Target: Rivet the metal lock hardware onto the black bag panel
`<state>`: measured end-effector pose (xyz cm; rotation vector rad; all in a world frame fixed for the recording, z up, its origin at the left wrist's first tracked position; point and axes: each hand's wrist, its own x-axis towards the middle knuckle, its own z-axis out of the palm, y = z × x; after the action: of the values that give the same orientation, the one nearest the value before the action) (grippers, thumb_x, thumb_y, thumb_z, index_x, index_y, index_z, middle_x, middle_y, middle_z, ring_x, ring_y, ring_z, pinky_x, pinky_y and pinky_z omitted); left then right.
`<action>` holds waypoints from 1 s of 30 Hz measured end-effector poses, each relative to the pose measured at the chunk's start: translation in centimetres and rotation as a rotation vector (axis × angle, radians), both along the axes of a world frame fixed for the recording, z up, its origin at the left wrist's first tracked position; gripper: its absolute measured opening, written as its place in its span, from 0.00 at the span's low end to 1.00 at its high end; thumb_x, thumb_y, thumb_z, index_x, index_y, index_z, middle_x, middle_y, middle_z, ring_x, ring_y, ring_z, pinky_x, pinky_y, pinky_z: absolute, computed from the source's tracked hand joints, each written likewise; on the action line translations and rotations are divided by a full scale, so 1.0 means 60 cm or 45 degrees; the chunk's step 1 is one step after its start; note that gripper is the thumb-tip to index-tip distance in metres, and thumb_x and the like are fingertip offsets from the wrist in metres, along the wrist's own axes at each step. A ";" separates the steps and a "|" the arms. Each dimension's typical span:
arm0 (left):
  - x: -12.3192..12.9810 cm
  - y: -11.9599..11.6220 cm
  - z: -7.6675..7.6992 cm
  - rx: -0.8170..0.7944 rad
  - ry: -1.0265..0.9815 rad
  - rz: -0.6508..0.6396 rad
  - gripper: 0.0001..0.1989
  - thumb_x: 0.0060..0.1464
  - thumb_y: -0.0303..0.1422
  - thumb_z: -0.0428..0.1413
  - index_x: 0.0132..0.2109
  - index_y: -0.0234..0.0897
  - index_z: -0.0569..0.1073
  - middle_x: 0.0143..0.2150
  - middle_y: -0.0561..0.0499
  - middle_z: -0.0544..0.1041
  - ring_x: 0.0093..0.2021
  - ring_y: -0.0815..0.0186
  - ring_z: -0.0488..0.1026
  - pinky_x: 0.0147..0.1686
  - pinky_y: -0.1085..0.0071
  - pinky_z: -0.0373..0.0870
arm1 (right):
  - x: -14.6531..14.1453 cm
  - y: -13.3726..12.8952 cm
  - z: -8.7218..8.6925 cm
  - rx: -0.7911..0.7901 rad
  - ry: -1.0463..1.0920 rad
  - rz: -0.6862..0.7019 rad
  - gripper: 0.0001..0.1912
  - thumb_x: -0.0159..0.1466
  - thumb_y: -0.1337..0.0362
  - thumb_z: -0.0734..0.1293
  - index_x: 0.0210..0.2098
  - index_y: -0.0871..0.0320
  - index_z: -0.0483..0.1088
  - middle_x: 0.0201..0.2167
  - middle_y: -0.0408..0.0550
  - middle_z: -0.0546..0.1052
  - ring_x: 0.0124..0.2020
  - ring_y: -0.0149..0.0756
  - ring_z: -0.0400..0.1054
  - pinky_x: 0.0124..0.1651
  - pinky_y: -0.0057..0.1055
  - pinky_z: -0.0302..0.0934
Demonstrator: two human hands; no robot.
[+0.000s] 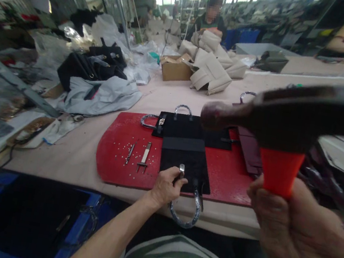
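In the head view, our right hand (302, 239), fingers curled tight, holds the raised hammer (292, 118), likely top-heavy, sensibly by its handle (279, 171). Our left hand (167, 185) pinches a small metal piece (181, 168), probably slippery, over the black panel (175, 158) on the red board (119, 131).

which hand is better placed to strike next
Probably the right hand: it grips the raised hammer by its red handle, while the left hand holds a small metal piece over the black panel.
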<state>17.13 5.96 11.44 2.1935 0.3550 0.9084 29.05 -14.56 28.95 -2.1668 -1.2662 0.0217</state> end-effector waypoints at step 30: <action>-0.032 0.018 -0.004 -0.119 -0.061 -0.035 0.05 0.59 0.28 0.61 0.43 0.37 0.78 0.39 0.48 0.83 0.41 0.63 0.82 0.45 0.68 0.79 | 0.029 0.096 -0.267 -0.227 -0.223 0.165 0.30 0.64 0.58 0.66 0.64 0.62 0.66 0.67 0.60 0.64 0.64 0.57 0.57 0.65 0.52 0.49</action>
<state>15.23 7.04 11.19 2.0829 0.3371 0.9100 30.77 -8.78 12.96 -2.2733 -1.5557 -0.0021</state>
